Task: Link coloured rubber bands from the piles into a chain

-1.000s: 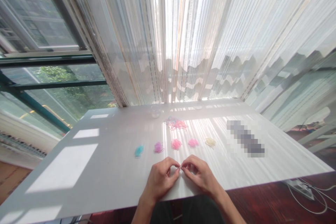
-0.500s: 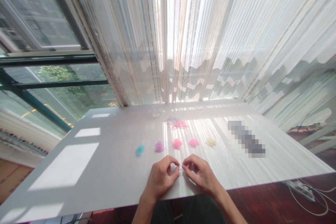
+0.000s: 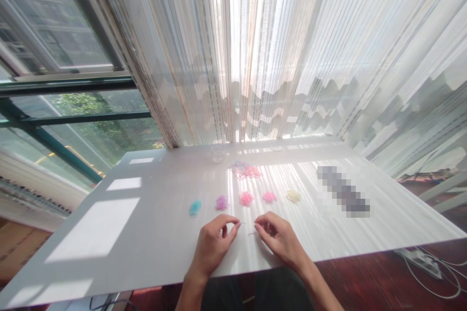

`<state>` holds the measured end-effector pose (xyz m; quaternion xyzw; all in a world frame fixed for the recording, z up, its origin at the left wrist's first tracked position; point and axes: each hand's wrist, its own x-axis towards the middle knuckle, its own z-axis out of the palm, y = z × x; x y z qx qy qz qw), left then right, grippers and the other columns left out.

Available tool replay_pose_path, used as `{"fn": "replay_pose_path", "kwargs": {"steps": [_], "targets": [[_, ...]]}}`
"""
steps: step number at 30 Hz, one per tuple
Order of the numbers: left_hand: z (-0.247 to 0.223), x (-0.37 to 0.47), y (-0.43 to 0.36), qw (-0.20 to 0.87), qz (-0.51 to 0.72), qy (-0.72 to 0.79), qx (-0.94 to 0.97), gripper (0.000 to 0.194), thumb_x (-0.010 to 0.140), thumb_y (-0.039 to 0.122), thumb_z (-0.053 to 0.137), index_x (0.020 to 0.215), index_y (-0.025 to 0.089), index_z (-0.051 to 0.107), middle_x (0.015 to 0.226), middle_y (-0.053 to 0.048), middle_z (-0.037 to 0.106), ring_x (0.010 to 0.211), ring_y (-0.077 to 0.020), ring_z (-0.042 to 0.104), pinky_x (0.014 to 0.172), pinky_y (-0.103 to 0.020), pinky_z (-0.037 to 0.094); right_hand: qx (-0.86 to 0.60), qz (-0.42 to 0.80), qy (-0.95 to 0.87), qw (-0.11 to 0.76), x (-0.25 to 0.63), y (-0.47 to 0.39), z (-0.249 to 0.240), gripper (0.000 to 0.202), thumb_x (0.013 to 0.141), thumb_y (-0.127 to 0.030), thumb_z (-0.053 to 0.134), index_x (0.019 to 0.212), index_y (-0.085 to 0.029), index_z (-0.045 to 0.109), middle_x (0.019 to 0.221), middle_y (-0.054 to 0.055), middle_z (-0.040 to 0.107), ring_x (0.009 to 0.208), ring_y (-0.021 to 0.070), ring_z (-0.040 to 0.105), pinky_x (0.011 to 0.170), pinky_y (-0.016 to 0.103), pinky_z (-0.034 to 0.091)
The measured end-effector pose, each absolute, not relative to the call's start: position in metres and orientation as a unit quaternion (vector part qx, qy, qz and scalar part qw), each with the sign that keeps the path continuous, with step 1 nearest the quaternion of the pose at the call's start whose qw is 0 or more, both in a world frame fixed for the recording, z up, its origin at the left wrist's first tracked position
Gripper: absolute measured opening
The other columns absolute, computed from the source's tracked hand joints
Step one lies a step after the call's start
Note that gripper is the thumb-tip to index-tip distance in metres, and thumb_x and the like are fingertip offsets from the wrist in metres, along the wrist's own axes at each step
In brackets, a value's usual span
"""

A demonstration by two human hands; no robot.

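Observation:
Near the front edge of the white table, my left hand (image 3: 216,240) is closed in a pinch on a thin pale rubber band (image 3: 243,223), of which only a short tip shows. Across a small gap, my right hand (image 3: 278,238) also pinches a thin rubber band (image 3: 251,233), purplish and poking out below the fingertips. Beyond the hands lie small piles of what look like rubber bands in a row: teal (image 3: 195,207), purple (image 3: 222,202), coral pink (image 3: 245,198), bright pink (image 3: 269,197) and pale yellow (image 3: 293,196).
A larger mixed pile of bands (image 3: 245,170) lies behind the row. Farther back stands a clear round container (image 3: 218,154). A blurred-out dark object (image 3: 343,191) rests on the right of the table (image 3: 160,233). Striped curtains (image 3: 255,58) hang along the back edge.
My hands have drawn apart, the left one moving leftward. Their fingertips were almost together before; now a gap separates them, with a thin end showing at each.

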<state>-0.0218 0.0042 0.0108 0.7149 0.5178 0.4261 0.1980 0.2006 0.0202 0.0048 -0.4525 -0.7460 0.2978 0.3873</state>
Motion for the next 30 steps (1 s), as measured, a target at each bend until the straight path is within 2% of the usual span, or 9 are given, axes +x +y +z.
{"fn": "replay_pose_path", "kwargs": {"steps": [4, 10, 17, 23, 30], "targets": [[0.015, -0.072, 0.0, 0.112, 0.439, 0.588, 0.671, 0.026, 0.094, 0.042, 0.063, 0.09, 0.022, 0.078, 0.082, -0.002, 0.077, 0.056, -0.0121, 0.058, 0.061, -0.022, 0.053, -0.455, 0.3, -0.743, 0.39, 0.201, 0.02, 0.007, 0.024, 0.098, -0.033, 0.053, 0.086, -0.02, 0.068, 0.078, 0.004, 0.068, 0.065, 0.0164, 0.059, 0.061, 0.027, 0.05], [0.014, -0.133, 0.002, 0.014, 0.384, 0.669, 0.636, 0.041, 0.092, 0.057, 0.058, 0.086, 0.023, 0.079, 0.075, -0.001, 0.077, 0.051, -0.0127, 0.058, 0.059, -0.023, 0.052, -0.454, 0.299, -0.741, 0.393, 0.2, 0.021, 0.007, 0.027, 0.1, -0.036, 0.053, 0.085, -0.021, 0.068, 0.076, 0.004, 0.068, 0.064, 0.017, 0.059, 0.061, 0.029, 0.05], [0.016, -0.132, 0.012, -0.018, 0.339, 0.68, 0.65, 0.032, 0.093, 0.047, 0.057, 0.089, 0.024, 0.079, 0.087, -0.001, 0.079, 0.056, -0.0138, 0.062, 0.059, -0.022, 0.051, -0.465, 0.302, -0.734, 0.392, 0.201, 0.019, 0.009, 0.027, 0.1, -0.037, 0.053, 0.085, -0.021, 0.068, 0.077, 0.004, 0.068, 0.065, 0.0178, 0.06, 0.063, 0.029, 0.051], [0.016, -0.133, 0.013, -0.034, 0.321, 0.688, 0.65, 0.027, 0.092, 0.043, 0.058, 0.088, 0.025, 0.078, 0.087, -0.001, 0.079, 0.056, -0.0145, 0.063, 0.056, -0.022, 0.05, -0.463, 0.304, -0.734, 0.393, 0.201, 0.019, 0.011, 0.027, 0.1, -0.037, 0.053, 0.084, -0.02, 0.068, 0.076, 0.004, 0.068, 0.064, 0.0173, 0.06, 0.062, 0.029, 0.051], [0.021, -0.107, -0.003, -0.057, 0.38, 0.645, 0.661, 0.028, 0.097, 0.039, 0.054, 0.095, 0.022, 0.076, 0.09, -0.003, 0.077, 0.052, -0.0119, 0.058, 0.057, -0.023, 0.05, -0.464, 0.306, -0.729, 0.399, 0.201, 0.019, 0.008, 0.026, 0.1, -0.037, 0.053, 0.085, -0.021, 0.068, 0.078, 0.004, 0.069, 0.065, 0.0173, 0.06, 0.061, 0.029, 0.051]]}}
